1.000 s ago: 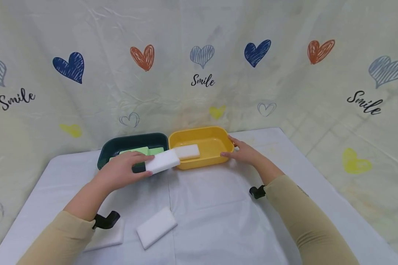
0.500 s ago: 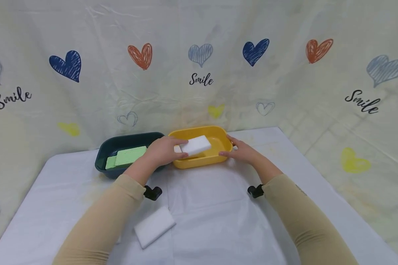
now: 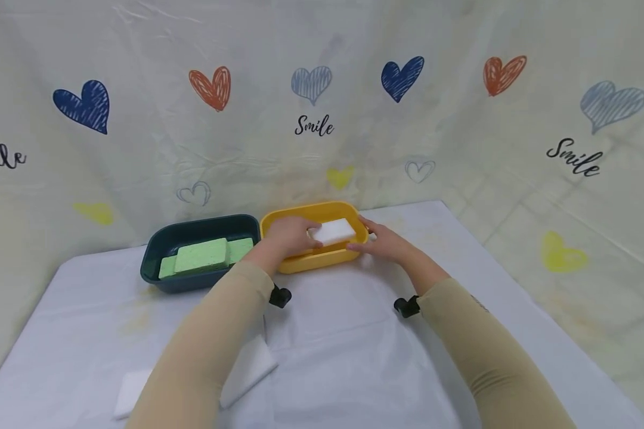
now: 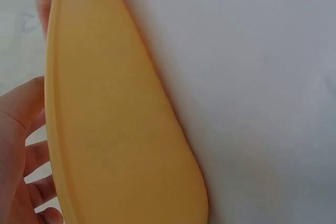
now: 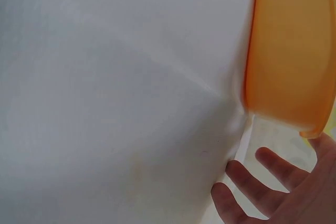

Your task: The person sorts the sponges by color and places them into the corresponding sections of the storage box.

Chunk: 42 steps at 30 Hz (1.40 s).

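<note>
My left hand (image 3: pixel 291 234) reaches into the yellow tray (image 3: pixel 327 260) and holds a white sponge (image 3: pixel 334 232) by its left end, thumb in front and fingers behind. That sponge lies low, within the tray's rim. In the left wrist view my left hand (image 4: pixel 16 135) shows curled fingers behind the rim; the tray wall hides the sponge. My right hand (image 3: pixel 384 243) grips the tray's right end, thumb at the front rim and fingers at the far corner. In the right wrist view, several fingers of this hand (image 5: pixel 289 195) stretch out beyond the tray's end.
A dark green tray (image 3: pixel 185 282) stands against the yellow tray's left side, with several green sponges (image 3: pixel 201 256) in it. Two white sponges, one farther right (image 3: pixel 249 364) and one farther left (image 3: pixel 132 390), lie on the white-covered table, partly behind my left sleeve. A printed curtain (image 3: pixel 247 155) hangs behind.
My left hand has carried the white sponge rightward from over the dark green tray, down into the yellow tray. The right hand has kept its place at the tray's end.
</note>
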Each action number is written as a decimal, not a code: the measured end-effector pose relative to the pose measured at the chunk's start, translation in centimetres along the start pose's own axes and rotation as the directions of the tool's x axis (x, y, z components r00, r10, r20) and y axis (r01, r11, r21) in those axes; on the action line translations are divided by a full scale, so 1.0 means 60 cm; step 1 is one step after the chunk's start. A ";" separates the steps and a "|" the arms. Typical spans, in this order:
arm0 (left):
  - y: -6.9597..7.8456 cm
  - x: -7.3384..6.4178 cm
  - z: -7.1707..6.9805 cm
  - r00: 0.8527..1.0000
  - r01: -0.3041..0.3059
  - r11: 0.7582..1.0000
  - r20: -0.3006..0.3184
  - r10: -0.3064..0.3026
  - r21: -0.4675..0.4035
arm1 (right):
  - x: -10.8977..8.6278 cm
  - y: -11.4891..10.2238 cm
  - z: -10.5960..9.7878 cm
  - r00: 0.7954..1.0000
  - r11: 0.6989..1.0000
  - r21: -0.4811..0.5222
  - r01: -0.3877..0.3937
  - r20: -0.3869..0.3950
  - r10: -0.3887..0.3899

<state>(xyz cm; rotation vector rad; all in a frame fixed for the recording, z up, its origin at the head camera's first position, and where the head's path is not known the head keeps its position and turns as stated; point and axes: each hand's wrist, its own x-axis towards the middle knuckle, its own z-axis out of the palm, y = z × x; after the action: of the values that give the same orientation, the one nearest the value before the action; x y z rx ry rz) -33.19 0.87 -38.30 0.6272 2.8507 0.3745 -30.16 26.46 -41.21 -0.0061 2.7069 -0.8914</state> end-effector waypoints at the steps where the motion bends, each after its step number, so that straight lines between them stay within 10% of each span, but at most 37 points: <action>1: 0.004 0.002 0.000 1.000 0.008 1.000 0.006 -0.008 -0.003 | 0.000 0.000 0.000 1.000 1.000 -0.001 0.001 0.001 -0.001; 12: 0.031 0.021 0.013 0.999 0.002 0.996 0.040 -0.006 0.090 | -0.002 -0.002 0.000 0.999 1.000 0.004 -0.031 -0.006 0.031; 26: 0.005 0.005 -0.007 0.999 -0.025 0.996 -0.029 0.027 0.087 | -0.001 -0.006 0.001 1.000 1.000 0.000 -0.020 -0.005 0.020; 42: -0.061 -0.122 -0.051 0.990 -0.050 0.986 -0.123 0.070 0.162 | -0.004 -0.013 -0.002 0.999 1.000 0.009 -0.030 0.016 0.029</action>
<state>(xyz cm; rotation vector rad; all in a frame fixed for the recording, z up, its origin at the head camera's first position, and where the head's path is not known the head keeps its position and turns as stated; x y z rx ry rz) -28.86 -6.15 -35.46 0.7454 3.0115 0.2046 -30.02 25.93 -40.63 0.0286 2.6807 -0.8920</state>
